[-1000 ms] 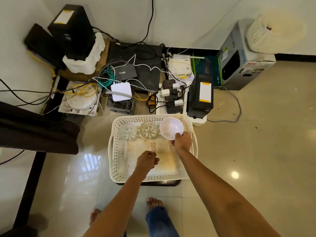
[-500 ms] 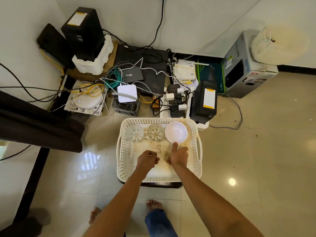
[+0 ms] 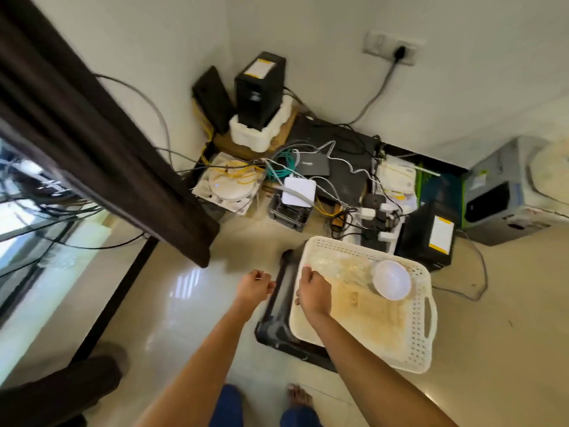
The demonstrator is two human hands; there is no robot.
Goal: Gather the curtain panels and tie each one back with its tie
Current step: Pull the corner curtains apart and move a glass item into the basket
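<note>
**user1:** Far left, the dark curtain panel (image 3: 101,143) slants down across the window. Its hem ends near the hands, touching neither.

**user2:** And the hands?

**user1:** The left hand (image 3: 255,285) is over the floor with its fingers curled, can't tell if it's pinching anything. The right hand (image 3: 314,292) grips the left rim of the white basket (image 3: 425,334), with a white bowl (image 3: 391,278) inside toward its right.

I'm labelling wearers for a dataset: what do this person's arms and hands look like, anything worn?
The left forearm and right forearm are bare, no sleeve in view. Neither the left grip nor the right grip wears a glove; no wristwatch or band shows.
</note>
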